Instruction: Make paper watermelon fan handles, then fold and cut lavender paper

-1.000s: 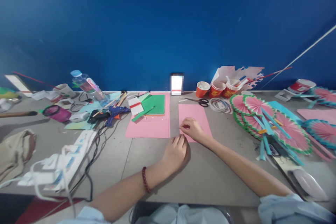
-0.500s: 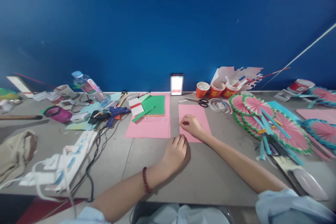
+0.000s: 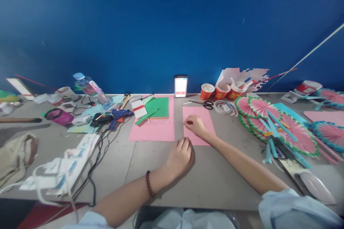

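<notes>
Probably treat the pink sheet (image 3: 199, 111) as light and easily creased, best pinched by an edge. Find it nearer the far edge of the table (image 3: 215, 182), under the right hand (image 3: 196, 125), with fingertips bunched at its left edge; cannot tell if gripping. At its near-left corner, see the left hand (image 3: 180, 155), curled, with hold hidden.

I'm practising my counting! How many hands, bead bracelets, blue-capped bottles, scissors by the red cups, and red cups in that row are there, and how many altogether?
Hands: 2 (left hand, right hand over a pink sheet)
Bead bracelet: 1
Blue-capped bottle: 1
Scissors: 1 pair
Red cups: 3
Total: 8
</notes>
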A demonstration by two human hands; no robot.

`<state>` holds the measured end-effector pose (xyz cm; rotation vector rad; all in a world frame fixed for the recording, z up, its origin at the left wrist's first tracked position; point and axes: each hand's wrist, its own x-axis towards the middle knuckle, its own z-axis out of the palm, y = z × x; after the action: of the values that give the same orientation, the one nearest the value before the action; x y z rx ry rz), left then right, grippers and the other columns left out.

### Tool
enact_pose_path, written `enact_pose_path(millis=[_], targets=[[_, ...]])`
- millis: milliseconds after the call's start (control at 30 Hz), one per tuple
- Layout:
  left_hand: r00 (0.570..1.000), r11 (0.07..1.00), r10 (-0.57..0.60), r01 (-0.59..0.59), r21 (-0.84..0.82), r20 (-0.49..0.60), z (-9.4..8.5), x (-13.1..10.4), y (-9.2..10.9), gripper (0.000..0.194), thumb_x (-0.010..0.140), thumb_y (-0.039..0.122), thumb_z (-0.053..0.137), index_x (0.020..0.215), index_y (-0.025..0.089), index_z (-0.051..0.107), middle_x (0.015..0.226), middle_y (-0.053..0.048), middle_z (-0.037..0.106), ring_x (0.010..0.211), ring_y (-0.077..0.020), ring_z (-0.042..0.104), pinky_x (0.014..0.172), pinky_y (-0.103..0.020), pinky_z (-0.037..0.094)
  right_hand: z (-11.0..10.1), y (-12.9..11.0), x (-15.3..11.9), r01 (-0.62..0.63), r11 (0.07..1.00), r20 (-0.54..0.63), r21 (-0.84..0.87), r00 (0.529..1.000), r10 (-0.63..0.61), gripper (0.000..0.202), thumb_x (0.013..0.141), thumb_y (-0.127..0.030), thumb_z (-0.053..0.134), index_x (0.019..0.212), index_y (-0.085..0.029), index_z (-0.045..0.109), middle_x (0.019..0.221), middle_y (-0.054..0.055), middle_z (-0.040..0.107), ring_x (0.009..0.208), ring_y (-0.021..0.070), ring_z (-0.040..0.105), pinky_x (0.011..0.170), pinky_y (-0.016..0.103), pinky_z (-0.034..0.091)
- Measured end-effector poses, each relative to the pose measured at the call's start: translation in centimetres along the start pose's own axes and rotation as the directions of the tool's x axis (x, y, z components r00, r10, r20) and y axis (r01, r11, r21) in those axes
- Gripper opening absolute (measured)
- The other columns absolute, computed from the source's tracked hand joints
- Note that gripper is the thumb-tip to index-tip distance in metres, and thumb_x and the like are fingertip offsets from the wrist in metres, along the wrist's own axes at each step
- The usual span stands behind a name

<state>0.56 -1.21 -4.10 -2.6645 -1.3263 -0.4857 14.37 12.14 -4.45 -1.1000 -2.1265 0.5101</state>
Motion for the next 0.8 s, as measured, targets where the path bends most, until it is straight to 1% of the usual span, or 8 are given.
enact_pose_path(millis=[433,667,800], targets=[[1.000,1.000,-0.003,0.003,0.010,0.021,-0.5,0.2,0.1,0.029,0.086,0.018,0.046,0.111,0.006,0.057,0.117,-0.018,0.059,0.111,-0.0274,0.051,0.084,-0.039,0.044,0.1,1.2,2.0,-0.024,0.999,-0.036,-0.038,0.999,0.023,0.016,0.075,-0.012,0.064,0.059,-0.018,0.064,0.066,0.003,0.064,0.065,0.0163,0.055,0.066,0.029,0.041],[1.000,1.000,0.003,-0.002,0.027,-0.007,-0.3,0.2,0.1,0.028,0.085,0.017,0.047,0.108,0.006,0.059,0.113,-0.017,0.060,0.106,-0.0274,0.053,0.082,-0.037,0.044,0.6,2.3,3.0,-0.054,0.998,-0.070,-0.040,0.996,0.051,0.015,0.075,-0.015,0.061,0.061,-0.018,0.063,0.069,0.003,0.065,0.069,0.0170,0.057,0.066,0.027,0.041],[1.000,1.000,0.002,-0.002,0.009,-0.017,-0.4,0.3,0.1,0.027,0.085,0.018,0.047,0.107,0.006,0.059,0.112,-0.017,0.060,0.107,-0.0278,0.053,0.082,-0.038,0.044,0.9,3.0,3.7,-0.071,0.996,-0.094,-0.050,0.993,0.066,0.015,0.075,-0.016,0.059,0.060,-0.018,0.061,0.069,0.002,0.065,0.070,0.0174,0.056,0.064,0.027,0.040]])
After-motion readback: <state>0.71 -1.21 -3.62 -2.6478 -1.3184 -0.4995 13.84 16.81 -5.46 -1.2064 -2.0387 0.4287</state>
